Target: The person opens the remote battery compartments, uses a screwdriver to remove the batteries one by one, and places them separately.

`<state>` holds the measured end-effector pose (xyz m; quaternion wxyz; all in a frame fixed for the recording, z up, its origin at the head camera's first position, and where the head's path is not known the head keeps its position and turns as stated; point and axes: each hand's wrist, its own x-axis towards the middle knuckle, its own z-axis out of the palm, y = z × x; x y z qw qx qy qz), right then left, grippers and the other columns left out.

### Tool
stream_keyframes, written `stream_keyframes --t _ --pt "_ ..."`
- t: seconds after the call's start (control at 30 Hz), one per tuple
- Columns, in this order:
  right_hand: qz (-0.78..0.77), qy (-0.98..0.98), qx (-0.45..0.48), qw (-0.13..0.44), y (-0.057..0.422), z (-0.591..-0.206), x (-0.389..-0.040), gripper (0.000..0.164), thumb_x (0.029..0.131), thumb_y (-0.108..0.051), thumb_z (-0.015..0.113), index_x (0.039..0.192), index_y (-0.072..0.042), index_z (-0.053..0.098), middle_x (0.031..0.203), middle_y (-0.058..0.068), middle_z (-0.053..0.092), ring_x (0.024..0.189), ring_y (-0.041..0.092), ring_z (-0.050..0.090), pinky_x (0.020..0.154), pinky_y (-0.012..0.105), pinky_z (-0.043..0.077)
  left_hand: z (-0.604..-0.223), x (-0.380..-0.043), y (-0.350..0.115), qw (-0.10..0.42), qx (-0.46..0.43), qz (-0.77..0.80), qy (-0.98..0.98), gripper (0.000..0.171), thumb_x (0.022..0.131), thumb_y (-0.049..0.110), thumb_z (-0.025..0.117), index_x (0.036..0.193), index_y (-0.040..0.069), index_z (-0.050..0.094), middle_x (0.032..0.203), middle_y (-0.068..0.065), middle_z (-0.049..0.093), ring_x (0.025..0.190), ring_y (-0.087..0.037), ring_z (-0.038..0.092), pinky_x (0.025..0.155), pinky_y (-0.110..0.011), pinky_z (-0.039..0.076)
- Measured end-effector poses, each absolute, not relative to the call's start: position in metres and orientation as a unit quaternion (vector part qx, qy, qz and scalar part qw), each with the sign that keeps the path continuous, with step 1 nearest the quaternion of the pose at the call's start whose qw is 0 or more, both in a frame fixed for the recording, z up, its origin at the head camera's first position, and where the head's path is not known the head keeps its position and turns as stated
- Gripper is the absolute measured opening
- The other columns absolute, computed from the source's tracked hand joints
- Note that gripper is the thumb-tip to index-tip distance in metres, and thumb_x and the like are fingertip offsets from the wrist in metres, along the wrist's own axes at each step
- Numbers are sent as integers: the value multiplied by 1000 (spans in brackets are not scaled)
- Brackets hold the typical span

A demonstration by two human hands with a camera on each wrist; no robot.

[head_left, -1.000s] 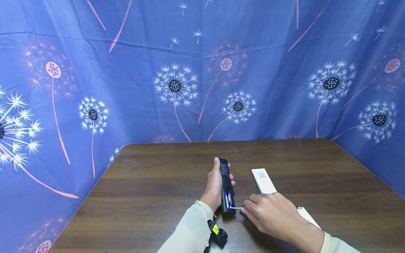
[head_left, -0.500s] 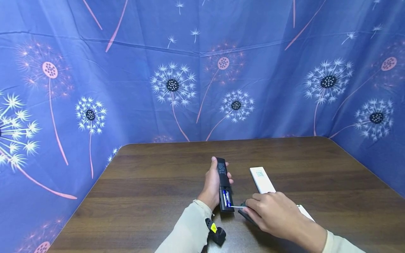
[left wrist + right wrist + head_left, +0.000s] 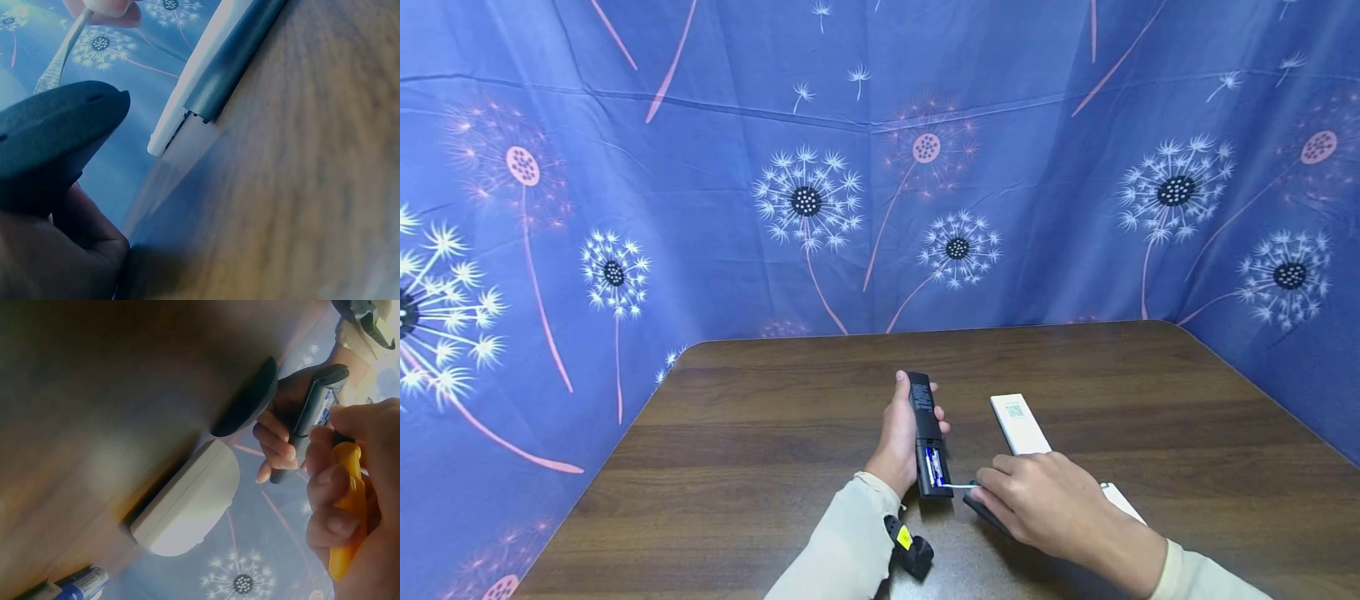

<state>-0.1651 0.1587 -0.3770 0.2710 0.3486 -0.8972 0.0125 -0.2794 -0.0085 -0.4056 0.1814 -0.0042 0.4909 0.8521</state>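
My left hand (image 3: 897, 442) grips a black remote control (image 3: 928, 425), back side up, its lower end toward me. The battery compartment there is uncovered, and blue-and-white batteries (image 3: 935, 467) lie in it. In my right hand (image 3: 1048, 504) I hold a screwdriver with a yellow handle (image 3: 347, 515), fingers curled round it. Its thin metal shaft (image 3: 958, 486) reaches left, with the tip at the lower end of the batteries. The left wrist view shows the flattened blade (image 3: 55, 72) above the remote's end. A black battery cover (image 3: 987, 510) lies on the table under my right hand.
A white remote-like bar (image 3: 1021, 423) with a printed code lies right of the black remote, partly behind my right hand. Another white piece (image 3: 1123, 502) shows beyond that hand. A blue battery (image 3: 87, 584) lies on the wooden table (image 3: 737, 467). A patterned blue cloth (image 3: 715, 208) hangs behind.
The whole head view has shifted slightly. My right hand has drawn a little to the right, showing more of the shaft and the black cover. Both grips are the same.
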Motion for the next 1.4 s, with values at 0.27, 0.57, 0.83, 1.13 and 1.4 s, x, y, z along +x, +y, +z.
stream_keyframes --t 0.27,0.57,0.83,1.13,1.4 --pt "-4 -888 352 294 159 -378 -167 22 92 -30 73 77 -20 60 64 -13 47 49 2 40 40 25 32 -406 -280 -10 180 -10 854 487 77 100 69 28 138 7 54 79 -1 56 61 -12 59 60 -26 44" --pt "5 -888 352 294 160 -378 -166 19 93 -29 72 79 -19 64 64 -13 47 51 0 38 41 22 33 -406 -282 -9 179 -9 864 470 78 102 67 26 142 4 49 77 -1 54 59 -11 57 58 -25 45" --pt "7 -885 349 309 162 -375 -168 23 101 -31 61 85 -15 68 67 -10 53 51 2 46 41 26 39 -403 -280 -7 180 -8 862 474 75 102 67 28 136 6 55 76 -1 55 58 -11 57 58 -25 45" --pt "26 -872 364 327 166 -372 -169 28 103 -32 57 88 -13 71 71 -11 56 54 1 50 44 30 44 -395 -285 -13 158 -8 875 458 75 100 69 30 137 8 55 78 -1 55 60 -10 58 60 -25 46" --pt "35 -886 360 291 164 -373 -167 14 96 -27 69 89 -15 71 70 -13 54 55 -3 44 45 25 43 -395 -280 -11 174 -7 869 464 73 102 67 30 139 8 54 79 -2 56 61 -11 59 63 -26 47"
